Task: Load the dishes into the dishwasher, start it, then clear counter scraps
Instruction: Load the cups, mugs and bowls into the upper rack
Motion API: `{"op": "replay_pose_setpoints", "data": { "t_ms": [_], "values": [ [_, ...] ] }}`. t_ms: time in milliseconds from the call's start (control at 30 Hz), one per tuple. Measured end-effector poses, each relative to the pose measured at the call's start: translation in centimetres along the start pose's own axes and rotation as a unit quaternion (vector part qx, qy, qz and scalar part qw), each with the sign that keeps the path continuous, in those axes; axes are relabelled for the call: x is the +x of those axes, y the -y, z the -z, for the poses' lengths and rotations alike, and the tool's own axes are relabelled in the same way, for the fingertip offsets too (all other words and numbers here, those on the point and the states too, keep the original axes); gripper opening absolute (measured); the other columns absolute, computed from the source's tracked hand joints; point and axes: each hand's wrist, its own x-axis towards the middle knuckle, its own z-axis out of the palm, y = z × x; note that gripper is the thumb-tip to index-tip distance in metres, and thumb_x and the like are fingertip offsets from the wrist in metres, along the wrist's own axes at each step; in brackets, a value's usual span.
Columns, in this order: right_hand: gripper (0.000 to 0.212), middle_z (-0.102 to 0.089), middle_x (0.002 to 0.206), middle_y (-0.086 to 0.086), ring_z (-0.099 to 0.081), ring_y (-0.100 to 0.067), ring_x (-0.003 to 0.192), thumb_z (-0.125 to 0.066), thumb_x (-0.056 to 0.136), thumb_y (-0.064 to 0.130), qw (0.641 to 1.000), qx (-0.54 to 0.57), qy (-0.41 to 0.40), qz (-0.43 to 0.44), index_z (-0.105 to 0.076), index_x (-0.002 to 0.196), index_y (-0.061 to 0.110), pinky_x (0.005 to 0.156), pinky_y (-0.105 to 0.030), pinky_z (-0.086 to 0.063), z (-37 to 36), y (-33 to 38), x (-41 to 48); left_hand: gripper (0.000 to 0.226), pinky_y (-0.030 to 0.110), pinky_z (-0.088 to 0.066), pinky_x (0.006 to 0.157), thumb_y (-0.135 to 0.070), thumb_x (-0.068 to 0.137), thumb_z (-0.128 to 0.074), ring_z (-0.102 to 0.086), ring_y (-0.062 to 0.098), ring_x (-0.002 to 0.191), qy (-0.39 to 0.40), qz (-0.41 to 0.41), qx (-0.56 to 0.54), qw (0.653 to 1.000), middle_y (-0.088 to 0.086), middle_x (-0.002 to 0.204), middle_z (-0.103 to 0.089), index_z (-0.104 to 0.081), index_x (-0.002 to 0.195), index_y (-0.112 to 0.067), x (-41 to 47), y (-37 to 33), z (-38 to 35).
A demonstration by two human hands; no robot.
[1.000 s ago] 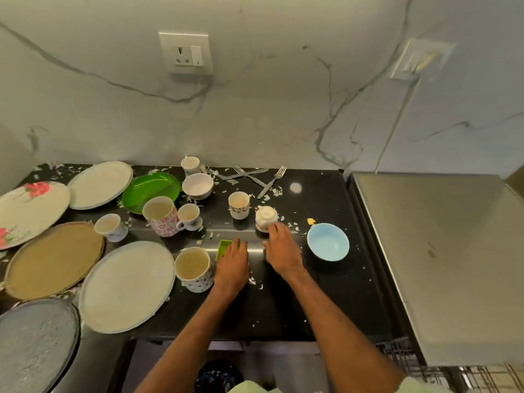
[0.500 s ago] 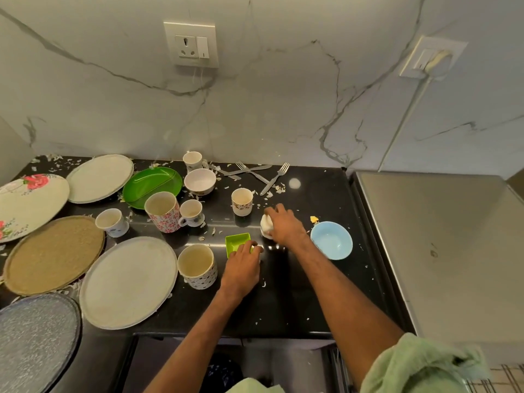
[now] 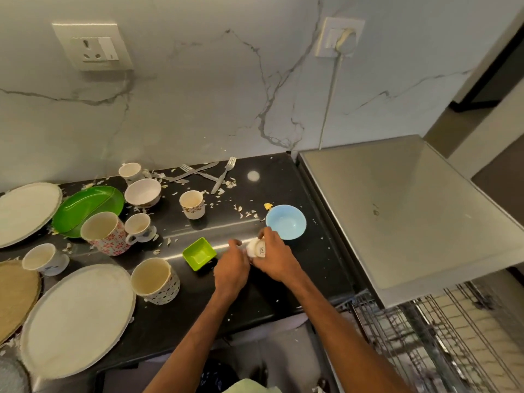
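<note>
Obs.: your right hand (image 3: 276, 262) is wrapped round a small white cup (image 3: 256, 249), which is tipped on its side with its base toward you. It sits just left of the blue bowl (image 3: 286, 221) and a little nearer you. Whether it touches the surface (image 3: 283, 293) or hangs just above it cannot be told. Your left hand (image 3: 231, 268) lies against the cup's far side with fingers loosely bent; grip or mere steadying cannot be told. The green dish (image 3: 198, 253) is further left of the blue bowl, just beside that hand and unheld. The rack (image 3: 425, 336) stands pulled out, right of and below the blue bowl, past the surface edge. Judged step: moving this cup to the rack, with most dishes not yet loaded. Risks: the tipped cup may shed dregs onto the surface. A glazed cup in a one-hand wrap may slip as it crosses the edge. Your right knuckles are close to the blue bowl, so a swing rightward could knock it. Drawing the left hand back could shove the green dish. Scraps (image 3: 246, 214) left of the blue bowl may ride along on your fingers.
</note>
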Motion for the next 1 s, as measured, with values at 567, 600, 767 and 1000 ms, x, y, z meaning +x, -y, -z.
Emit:
{"op": "replay_pose_setpoints", "data": {
  "t_ms": [567,600,767,1000],
  "values": [
    [0.066,-0.052,0.123,0.017,-0.055,0.007,0.111,-0.08,0.081,0.014,0.859,0.298,-0.394,-0.131,-0.04,0.132,0.027,0.089,-0.011,-0.046,9.4,-15.4,-17.0,0.039,0.039,-0.057,0.077,-0.042,0.095,-0.059,-0.071,0.029,0.092,0.361,0.096,-0.406,0.834,0.013,0.099,-0.075,-0.068,0.116,-0.01,-8.2,-20.8,-14.0],
    [0.067,-0.05,0.124,0.02,-0.052,0.012,0.111,-0.08,0.082,0.017,0.859,0.288,-0.398,-0.146,-0.04,0.135,0.025,0.088,-0.007,-0.044,10.1,-16.4,-18.0,0.038,0.038,-0.056,0.074,-0.044,0.095,-0.058,-0.071,0.026,0.085,0.369,0.097,-0.387,0.839,0.01,0.09,-0.076,-0.07,0.111,-0.011,-8.9,-22.0,-15.2],
    [0.063,-0.033,0.148,0.002,-0.046,-0.008,0.125,-0.07,0.092,0.03,0.907,0.132,-0.36,-0.174,-0.038,0.145,0.023,0.102,-0.026,-0.048,13.7,-24.1,-24.0,0.044,0.046,-0.057,0.083,-0.053,0.097,-0.051,-0.067,0.028,0.083,0.436,0.092,-0.293,0.846,0.014,0.093,-0.072,-0.069,0.106,-0.014,-13.8,-27.6,-22.0],
    [0.062,-0.027,0.156,0.0,-0.051,-0.021,0.126,-0.064,0.095,0.032,0.888,0.101,-0.368,-0.255,-0.034,0.149,0.023,0.096,-0.04,-0.054,14.5,-31.9,-30.6,0.05,0.041,-0.059,0.072,-0.059,0.096,-0.045,-0.07,0.027,0.095,0.514,0.045,-0.2,0.833,0.01,0.104,-0.074,-0.067,0.117,-0.019,-19.9,-31.2,-29.8]
  ]
}}
